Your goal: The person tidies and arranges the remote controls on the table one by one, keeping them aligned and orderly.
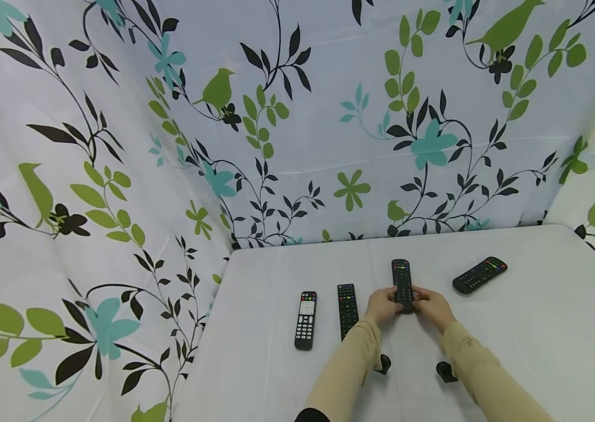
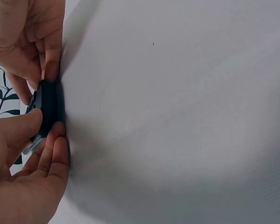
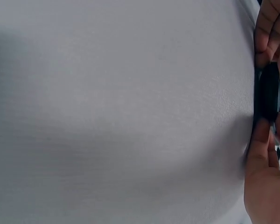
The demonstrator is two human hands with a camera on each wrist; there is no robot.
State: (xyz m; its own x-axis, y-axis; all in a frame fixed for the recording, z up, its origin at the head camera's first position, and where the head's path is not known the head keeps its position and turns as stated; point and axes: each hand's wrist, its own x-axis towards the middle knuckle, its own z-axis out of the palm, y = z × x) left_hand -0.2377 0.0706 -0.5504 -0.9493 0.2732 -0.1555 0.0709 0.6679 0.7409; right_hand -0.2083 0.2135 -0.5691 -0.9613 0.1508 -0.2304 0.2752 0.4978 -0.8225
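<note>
A black remote control point(image 1: 403, 284) stands between both hands near the middle of the table, its long side pointing away from me and its buttons up. My left hand point(image 1: 383, 306) pinches its near left edge, thumb on the upper side. On the opposite edge, my right hand point(image 1: 433, 306) pinches it the same way. In the left wrist view the remote's dark near end point(image 2: 49, 105) shows between the fingertips of both hands, low over the white cloth. The right wrist view shows that end point(image 3: 270, 91) too, fingers at either side.
Left of the hands lie a remote with a pale upper button area point(image 1: 305, 321) and a longer black remote point(image 1: 347, 308), partly covered by the left sleeve. Another black remote point(image 1: 480, 275) lies slanted at right. A patterned curtain point(image 1: 297, 176) hangs behind the white table point(image 1: 255, 375).
</note>
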